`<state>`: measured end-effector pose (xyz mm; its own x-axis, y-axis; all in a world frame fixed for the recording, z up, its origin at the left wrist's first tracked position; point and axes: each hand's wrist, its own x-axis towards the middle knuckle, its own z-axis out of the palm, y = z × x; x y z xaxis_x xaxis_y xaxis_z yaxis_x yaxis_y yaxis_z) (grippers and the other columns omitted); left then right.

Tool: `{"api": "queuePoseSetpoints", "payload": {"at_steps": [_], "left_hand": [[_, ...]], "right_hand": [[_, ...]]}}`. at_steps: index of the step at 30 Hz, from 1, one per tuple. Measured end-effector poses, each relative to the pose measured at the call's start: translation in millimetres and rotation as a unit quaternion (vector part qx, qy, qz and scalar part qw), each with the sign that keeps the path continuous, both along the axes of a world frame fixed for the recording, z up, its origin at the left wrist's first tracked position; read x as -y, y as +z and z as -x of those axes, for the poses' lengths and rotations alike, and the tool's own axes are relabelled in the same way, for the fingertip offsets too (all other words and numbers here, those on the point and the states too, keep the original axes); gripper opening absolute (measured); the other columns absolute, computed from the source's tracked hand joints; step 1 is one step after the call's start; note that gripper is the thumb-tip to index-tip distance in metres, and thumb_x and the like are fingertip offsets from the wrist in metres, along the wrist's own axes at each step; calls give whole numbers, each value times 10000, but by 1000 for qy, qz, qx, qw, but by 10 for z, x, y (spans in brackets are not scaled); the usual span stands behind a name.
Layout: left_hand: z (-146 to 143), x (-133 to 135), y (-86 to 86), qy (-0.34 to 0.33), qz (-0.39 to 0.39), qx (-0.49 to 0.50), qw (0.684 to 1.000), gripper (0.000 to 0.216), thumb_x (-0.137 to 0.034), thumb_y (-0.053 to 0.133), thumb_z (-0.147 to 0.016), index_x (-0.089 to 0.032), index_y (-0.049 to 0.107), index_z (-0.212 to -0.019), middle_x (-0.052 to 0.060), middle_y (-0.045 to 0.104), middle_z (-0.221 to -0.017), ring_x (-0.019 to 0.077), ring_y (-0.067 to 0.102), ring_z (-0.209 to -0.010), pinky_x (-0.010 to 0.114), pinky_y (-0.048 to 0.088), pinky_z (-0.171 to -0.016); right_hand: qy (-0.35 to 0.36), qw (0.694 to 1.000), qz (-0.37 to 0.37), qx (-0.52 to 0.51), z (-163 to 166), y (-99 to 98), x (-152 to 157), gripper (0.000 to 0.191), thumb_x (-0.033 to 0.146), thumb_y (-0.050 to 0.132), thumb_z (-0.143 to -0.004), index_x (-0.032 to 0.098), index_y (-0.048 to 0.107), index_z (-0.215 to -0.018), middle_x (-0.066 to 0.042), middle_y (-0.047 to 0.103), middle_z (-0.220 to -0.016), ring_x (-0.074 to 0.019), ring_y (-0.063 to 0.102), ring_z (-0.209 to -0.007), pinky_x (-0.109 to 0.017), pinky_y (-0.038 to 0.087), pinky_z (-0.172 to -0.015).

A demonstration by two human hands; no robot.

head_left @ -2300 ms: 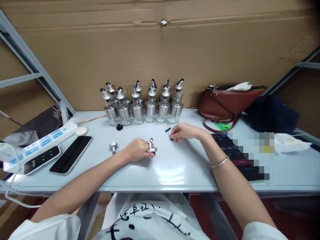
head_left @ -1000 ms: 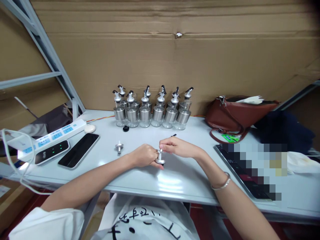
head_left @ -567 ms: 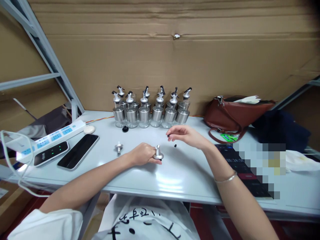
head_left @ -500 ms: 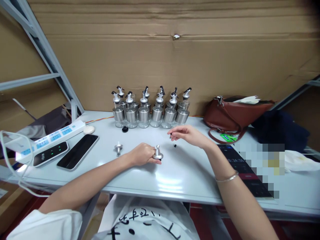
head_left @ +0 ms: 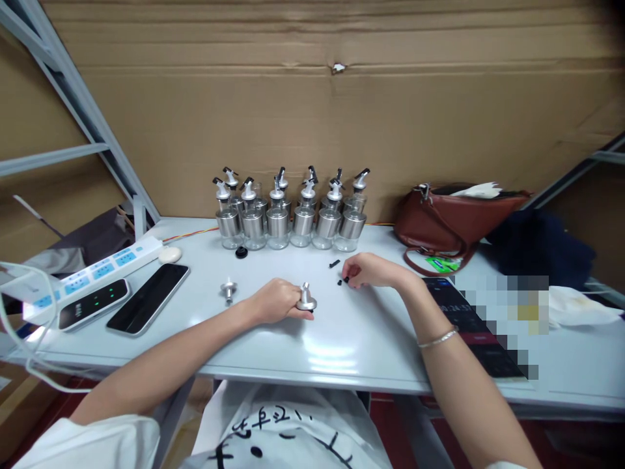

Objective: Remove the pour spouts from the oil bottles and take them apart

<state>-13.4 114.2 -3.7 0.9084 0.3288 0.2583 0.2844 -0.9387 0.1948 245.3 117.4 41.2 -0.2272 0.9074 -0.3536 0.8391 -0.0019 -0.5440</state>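
My left hand (head_left: 276,301) is closed around the base of a silver metal pourer spout (head_left: 306,298), its tip pointing up, just above the table. To the right, my right hand (head_left: 364,270) reaches down to the tabletop with thumb and fingertips pinched on a small black piece (head_left: 346,279). Beside those fingertips lies another small black piece (head_left: 339,283). A thin black lever (head_left: 334,264) rests a little farther back. Left of my left arm stands a second silver pourer part (head_left: 228,289). A black ring-like stopper (head_left: 241,252) sits in front of the bottles.
Several glass-and-steel bottles (head_left: 278,223) with pourers line the back of the table. On the left are a power strip (head_left: 102,270), a phone (head_left: 149,298) and a white round case (head_left: 170,255). A brown bag (head_left: 454,218) and a tablet (head_left: 469,319) occupy the right.
My right hand has moved slightly right and down to the small black pieces. The black lever now shows on the table where its fingers were. My left hand still holds the pourer spout.
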Motion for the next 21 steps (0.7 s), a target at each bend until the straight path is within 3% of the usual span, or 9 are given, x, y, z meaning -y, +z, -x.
{"api": "queuePoseSetpoints", "payload": {"at_steps": [8, 12, 13, 16, 18, 21], "left_hand": [[-1, -11, -19, 3, -5, -5, 1000, 839, -724, 16, -826, -143, 599, -661, 61, 630, -639, 151, 553, -566, 273, 339, -582], [4, -16, -21, -5, -4, 6, 1000, 815, -703, 38, -847, -145, 617, -717, 56, 641, -662, 149, 564, -583, 265, 347, -591], [7, -18, -24, -7, -5, 10, 1000, 814, -700, 37, -850, -145, 619, -721, 55, 643, -662, 149, 566, -583, 265, 348, -589], [23, -30, -43, -2, -7, 28, 1000, 813, -695, 44, -857, -143, 627, -723, 56, 645, -658, 150, 576, -587, 264, 357, -590], [37, -40, -54, 9, -2, 43, 999, 810, -692, 57, -863, -140, 636, -739, 64, 655, -680, 153, 589, -609, 262, 374, -607], [54, -49, -55, 20, 11, 61, 998, 814, -692, 64, -868, -138, 653, -780, 74, 675, -726, 161, 607, -648, 267, 398, -641]], "right_hand": [[22, 1000, 15, -2, 103, -7, 9, 277, -14, 533, -587, 157, 625, -785, 31, 627, -591, -149, 601, -617, -210, 428, -582], [27, 999, -4, -23, 89, 3, 35, 121, 133, 616, -679, 172, 582, -789, 17, 613, -573, -156, 561, -540, -240, 399, -535], [24, 999, -27, -27, 99, 5, 38, 65, 207, 609, -733, 175, 563, -766, 11, 601, -564, -153, 540, -517, -248, 386, -525], [31, 987, -151, -40, 195, 5, 43, 268, 332, 460, -880, 184, 493, -659, 2, 541, -544, -139, 480, -507, -259, 353, -539], [55, 972, -220, -62, 296, 6, 55, 322, 309, 396, -914, 181, 481, -631, 3, 515, -553, -133, 460, -529, -261, 342, -570], [91, 952, -274, -102, 442, 28, 108, 263, 293, 470, -892, 173, 552, -673, -1, 514, -611, -136, 461, -577, -267, 344, -607]]}}
